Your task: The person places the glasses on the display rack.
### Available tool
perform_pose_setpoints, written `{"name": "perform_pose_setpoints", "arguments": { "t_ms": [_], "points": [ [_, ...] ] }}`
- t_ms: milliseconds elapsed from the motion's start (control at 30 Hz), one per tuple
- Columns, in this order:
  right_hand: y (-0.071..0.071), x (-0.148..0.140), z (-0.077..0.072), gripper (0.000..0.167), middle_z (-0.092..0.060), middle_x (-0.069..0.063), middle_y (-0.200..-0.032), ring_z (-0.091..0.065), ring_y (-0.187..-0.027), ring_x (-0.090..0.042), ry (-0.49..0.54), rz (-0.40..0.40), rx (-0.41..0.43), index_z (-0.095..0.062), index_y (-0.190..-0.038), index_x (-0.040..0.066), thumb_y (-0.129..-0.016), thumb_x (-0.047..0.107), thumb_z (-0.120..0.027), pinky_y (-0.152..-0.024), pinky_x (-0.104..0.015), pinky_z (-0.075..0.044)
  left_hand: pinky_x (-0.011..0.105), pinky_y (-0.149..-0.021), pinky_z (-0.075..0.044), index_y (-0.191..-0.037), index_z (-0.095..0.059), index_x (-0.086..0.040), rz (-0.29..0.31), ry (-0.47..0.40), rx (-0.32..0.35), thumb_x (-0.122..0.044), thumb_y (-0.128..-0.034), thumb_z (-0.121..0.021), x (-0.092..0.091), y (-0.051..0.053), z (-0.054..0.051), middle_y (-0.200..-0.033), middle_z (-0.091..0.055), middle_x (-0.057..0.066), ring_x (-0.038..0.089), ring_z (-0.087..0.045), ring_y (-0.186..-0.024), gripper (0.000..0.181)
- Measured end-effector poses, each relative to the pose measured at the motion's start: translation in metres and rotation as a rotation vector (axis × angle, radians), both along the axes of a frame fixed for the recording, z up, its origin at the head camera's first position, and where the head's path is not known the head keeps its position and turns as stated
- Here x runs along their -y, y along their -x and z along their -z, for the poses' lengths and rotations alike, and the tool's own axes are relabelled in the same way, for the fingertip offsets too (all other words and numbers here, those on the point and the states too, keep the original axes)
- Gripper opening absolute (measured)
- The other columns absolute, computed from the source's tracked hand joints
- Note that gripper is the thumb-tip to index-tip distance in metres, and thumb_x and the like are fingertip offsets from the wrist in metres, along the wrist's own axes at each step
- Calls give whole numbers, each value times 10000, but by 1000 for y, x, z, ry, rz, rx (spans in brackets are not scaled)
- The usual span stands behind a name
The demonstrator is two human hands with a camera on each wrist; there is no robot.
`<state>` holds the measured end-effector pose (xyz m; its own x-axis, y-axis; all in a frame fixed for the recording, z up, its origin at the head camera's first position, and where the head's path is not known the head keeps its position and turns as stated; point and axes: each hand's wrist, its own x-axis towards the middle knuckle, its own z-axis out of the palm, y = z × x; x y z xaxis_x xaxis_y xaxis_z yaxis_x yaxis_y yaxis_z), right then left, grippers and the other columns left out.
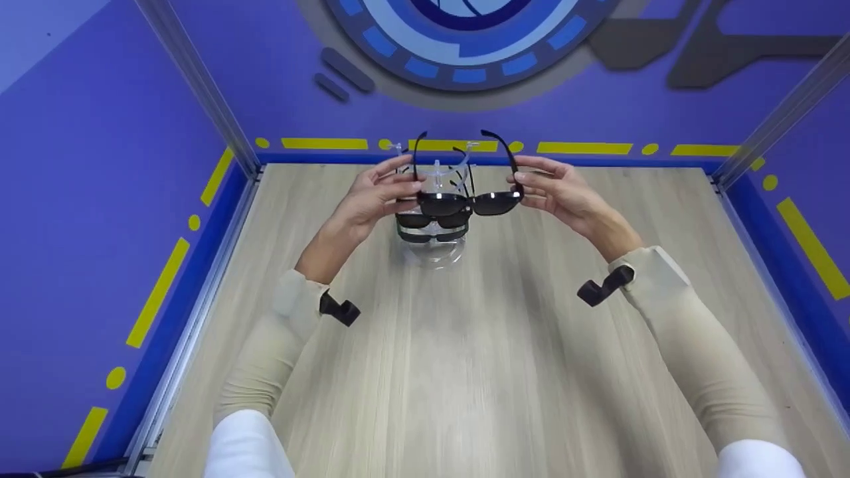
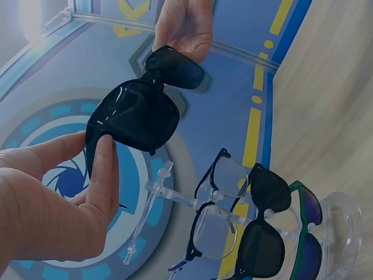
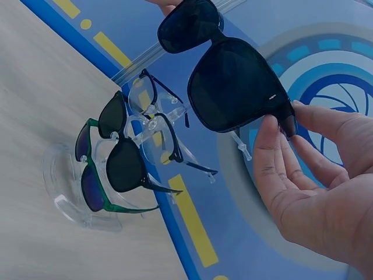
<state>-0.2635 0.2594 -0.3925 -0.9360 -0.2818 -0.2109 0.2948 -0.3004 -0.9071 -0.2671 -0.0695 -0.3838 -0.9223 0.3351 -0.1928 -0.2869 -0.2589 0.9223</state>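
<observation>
Black sunglasses (image 1: pixel 497 204) are held up by both hands, their temples unfolded and pointing away toward the back wall. My left hand (image 1: pixel 375 196) pinches the frame by its left hinge, and my right hand (image 1: pixel 564 196) pinches the opposite hinge. Just behind and below them stands a clear plastic display rack (image 3: pixel 58 186) with several glasses on it. In the right wrist view it carries clear-lens glasses (image 3: pixel 156 140), dark sunglasses (image 3: pixel 125 165) under those, and green-framed sunglasses (image 3: pixel 93 186) lowest. An upper arm of the rack (image 2: pixel 145 216) bears no glasses.
The rack stands on a wood-grain table (image 1: pixel 425 372) near its back edge. A blue printed wall (image 1: pixel 279 86) with yellow marks rises behind, and side panels (image 1: pixel 99 199) border the table. Metal posts (image 1: pixel 206 86) stand at the back corners.
</observation>
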Motion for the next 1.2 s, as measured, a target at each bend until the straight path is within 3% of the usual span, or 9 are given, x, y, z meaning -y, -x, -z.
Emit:
{"name": "perform_pose_setpoints", "arguments": {
  "t_ms": [167,500,700,1100,1200],
  "points": [
    [3,7,-4,595,-760,-85,-1065,-727,-894,-174,4,3,3,-476,-1462,47,-926,45,-733,-803,-279,-626,271,-784,-632,-1516,-467,-68,-17,-5,4,81,-930,-670,6,2,-1,-1048,-753,30,128,-738,-922,638],
    [8,13,-5,592,-757,-101,-1087,-737,-948,-182,55,-1,-5,-462,-1473,25,-935,10,-707,-821,-300,-627,280,-794,-634,-1477,-514,-57,-41,-9,0,64,-920,-692,11,7,-2,-1045,-765,35,136,-734,-909,597],
    [12,19,-7,583,-767,-105,-1066,-724,-900,-194,75,-6,-21,-463,-1474,30,-942,9,-699,-806,-297,-626,288,-812,-633,-1466,-530,-66,-55,-6,-13,53,-919,-701,17,12,-3,-1057,-766,39,166,-728,-961,585],
    [24,35,-3,510,-769,-126,-1064,-732,-880,-210,40,93,-9,-580,-1404,28,-917,14,-733,-774,-300,-621,293,-799,-637,-1430,-571,-49,-108,-29,30,58,-916,-701,24,28,4,-1001,-784,28,154,-752,-907,541],
    [29,39,-1,500,-773,-101,-1023,-725,-852,-192,39,104,3,-583,-1401,31,-923,16,-727,-760,-289,-614,296,-814,-636,-1417,-587,-51,-126,-21,38,48,-920,-701,26,32,6,-1001,-787,25,209,-749,-995,519]
  ]
}}
